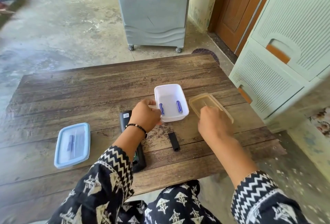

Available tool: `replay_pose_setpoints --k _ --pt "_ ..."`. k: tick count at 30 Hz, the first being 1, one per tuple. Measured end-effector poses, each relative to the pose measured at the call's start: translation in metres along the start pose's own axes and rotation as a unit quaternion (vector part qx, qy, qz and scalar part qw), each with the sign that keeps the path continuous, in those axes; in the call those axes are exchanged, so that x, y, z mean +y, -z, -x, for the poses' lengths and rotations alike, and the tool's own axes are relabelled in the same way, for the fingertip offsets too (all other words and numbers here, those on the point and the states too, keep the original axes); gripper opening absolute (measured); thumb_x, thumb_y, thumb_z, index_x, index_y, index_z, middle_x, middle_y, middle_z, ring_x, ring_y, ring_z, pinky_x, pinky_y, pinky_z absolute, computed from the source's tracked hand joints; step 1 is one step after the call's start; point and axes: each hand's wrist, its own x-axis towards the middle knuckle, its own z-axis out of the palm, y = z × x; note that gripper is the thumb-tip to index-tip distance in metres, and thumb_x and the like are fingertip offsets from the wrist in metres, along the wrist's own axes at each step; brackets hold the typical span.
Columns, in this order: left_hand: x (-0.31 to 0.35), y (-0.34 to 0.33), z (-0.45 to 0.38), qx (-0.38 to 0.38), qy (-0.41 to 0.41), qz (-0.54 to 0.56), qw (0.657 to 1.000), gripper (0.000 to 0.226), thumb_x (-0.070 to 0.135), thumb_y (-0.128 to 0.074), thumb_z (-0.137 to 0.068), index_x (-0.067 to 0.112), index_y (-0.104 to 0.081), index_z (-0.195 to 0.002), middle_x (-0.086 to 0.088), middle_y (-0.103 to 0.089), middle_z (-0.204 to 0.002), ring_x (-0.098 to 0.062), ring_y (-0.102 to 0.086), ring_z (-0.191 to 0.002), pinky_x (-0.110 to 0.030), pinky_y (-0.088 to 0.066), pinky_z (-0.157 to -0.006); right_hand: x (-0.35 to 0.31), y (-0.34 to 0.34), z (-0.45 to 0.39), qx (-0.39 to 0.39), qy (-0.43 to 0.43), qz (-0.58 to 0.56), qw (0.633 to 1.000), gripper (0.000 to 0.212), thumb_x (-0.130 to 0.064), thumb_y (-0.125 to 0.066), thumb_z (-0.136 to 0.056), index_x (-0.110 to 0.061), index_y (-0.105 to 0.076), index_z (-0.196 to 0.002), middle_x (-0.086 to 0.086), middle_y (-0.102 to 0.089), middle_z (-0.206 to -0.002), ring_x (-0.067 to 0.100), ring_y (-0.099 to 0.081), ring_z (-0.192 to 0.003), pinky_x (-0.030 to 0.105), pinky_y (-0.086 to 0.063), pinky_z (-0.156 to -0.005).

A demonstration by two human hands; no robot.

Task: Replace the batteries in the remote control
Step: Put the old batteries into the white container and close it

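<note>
Both arms wear a black garment printed with pale fish-skeleton motifs, each sleeve (114, 168) ending in white zigzag bands, and a dark beaded bracelet (136, 128) circles the left wrist.

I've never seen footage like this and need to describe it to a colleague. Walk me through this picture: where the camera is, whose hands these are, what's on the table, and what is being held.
There is no machine here. A person wears a wide-angle camera on the head, looking forward and down, so the two arms coming in from the bottom are their own.

On the wooden table stands an open white container with two blue batteries lying inside. The left hand grips the container's near left edge. The right hand holds a clear yellowish lid just right of the container.

A black remote control lies partly under the left forearm. Its black battery cover lies apart, between the arms. At the left sits a closed container with a blue lid; something bluish shows inside, too blurred to identify.
</note>
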Motion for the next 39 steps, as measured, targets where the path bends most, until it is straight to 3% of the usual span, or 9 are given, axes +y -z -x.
replay_pose_setpoints --k 4,8,14,16,20,23,25,29,39 --pt "-0.003 0.001 0.004 -0.005 -0.001 0.001 1.000 0.031 0.005 -0.051 -0.088 0.009 -0.051 -0.119 -0.005 -0.068 -0.077 -0.007 -0.063 -0.055 -0.014 -0.046 -0.042 0.010 0.016 0.009 0.107 0.004 -0.089 0.990 0.007 -0.009 -0.061 -0.082 -0.006 -0.063 -0.076 0.007 -0.066 -0.082 0.022 -0.060 -0.068 0.026 -0.048 -0.052" --pt "-0.005 0.001 0.007 -0.014 0.014 0.025 0.999 0.028 0.004 -0.053 -0.088 0.009 -0.051 -0.116 -0.011 -0.070 -0.088 -0.013 -0.066 -0.061 -0.027 -0.058 -0.061 0.003 0.044 0.011 0.196 0.015 -0.315 0.928 0.010 -0.014 -0.060 -0.079 -0.008 -0.054 -0.073 0.004 -0.058 -0.070 0.018 -0.052 -0.060 0.024 -0.042 -0.049" --pt "-0.012 0.001 0.015 -0.031 0.026 0.056 0.998 0.023 0.003 -0.053 -0.087 0.014 -0.050 -0.107 -0.014 -0.071 -0.089 -0.020 -0.068 -0.065 -0.040 -0.059 -0.074 0.000 0.028 -0.017 0.020 -0.167 -0.654 0.737 0.013 -0.009 -0.052 -0.084 -0.008 -0.055 -0.071 0.010 -0.065 -0.070 0.025 -0.063 -0.054 0.019 -0.039 -0.039" --pt "-0.014 0.000 0.017 -0.034 0.022 0.054 0.998 0.020 0.004 -0.054 -0.087 0.017 -0.049 -0.102 -0.014 -0.071 -0.088 -0.020 -0.068 -0.065 -0.043 -0.059 -0.075 0.003 0.014 -0.018 -0.027 -0.204 -0.662 0.721 0.014 -0.008 -0.051 -0.087 -0.008 -0.055 -0.074 0.010 -0.065 -0.073 0.020 -0.065 -0.047 0.018 -0.040 -0.036" --pt "-0.018 -0.001 0.016 -0.039 0.019 0.059 0.997 0.018 0.004 -0.055 -0.086 0.018 -0.051 -0.096 -0.011 -0.071 -0.079 -0.021 -0.068 -0.064 -0.048 -0.058 -0.076 0.005 -0.006 -0.015 0.005 -0.195 -0.552 0.811 0.008 -0.009 -0.055 -0.087 -0.005 -0.061 -0.084 0.010 -0.066 -0.070 0.018 -0.064 -0.041 0.023 -0.047 -0.039" --pt "-0.016 -0.003 0.015 -0.039 0.028 0.069 0.996 0.006 0.010 -0.055 -0.088 0.010 -0.057 -0.093 -0.012 -0.071 -0.077 -0.022 -0.066 -0.061 -0.050 -0.058 -0.075 -0.003 -0.009 -0.011 0.045 -0.112 -0.394 0.911 0.010 -0.015 -0.052 -0.090 -0.011 -0.060 -0.086 0.005 -0.065 -0.073 0.019 -0.061 -0.046 0.027 -0.047 -0.036" --pt "-0.015 -0.003 0.015 -0.035 0.037 0.071 0.996 0.021 0.021 -0.055 -0.091 0.001 -0.059 -0.092 -0.011 -0.068 -0.069 -0.024 -0.065 -0.061 -0.051 -0.058 -0.075 -0.009 -0.007 -0.010 0.078 -0.043 -0.260 0.962 0.013 -0.018 -0.047 -0.092 -0.014 -0.060 -0.090 0.004 -0.065 -0.079 0.019 -0.056 -0.058 0.023 -0.037 -0.039" --pt "-0.012 0.001 0.015 -0.034 0.038 0.055 0.997 0.039 0.033 -0.059 -0.088 -0.005 -0.061 -0.095 -0.010 -0.067 -0.065 -0.025 -0.068 -0.064 -0.048 -0.059 -0.071 -0.015 -0.002 -0.013 0.100 0.027 -0.124 0.987 0.019 -0.016 -0.042 -0.095 -0.013 -0.057 -0.104 0.008 -0.066 -0.078 0.021 -0.048 -0.060 0.022 -0.024 -0.041" --pt "-0.006 0.003 0.018 -0.061 0.015 0.004 0.998 0.048 0.037 -0.059 -0.087 -0.011 -0.062 -0.092 -0.016 -0.071 -0.077 -0.023 -0.067 -0.062 -0.044 -0.060 -0.072 -0.018 -0.002 -0.015 0.081 0.029 -0.080 0.993 0.019 -0.017 -0.046 -0.093 -0.013 -0.058 -0.107 0.008 -0.065 -0.077 0.021 -0.050 -0.063 0.023 -0.029 -0.044"
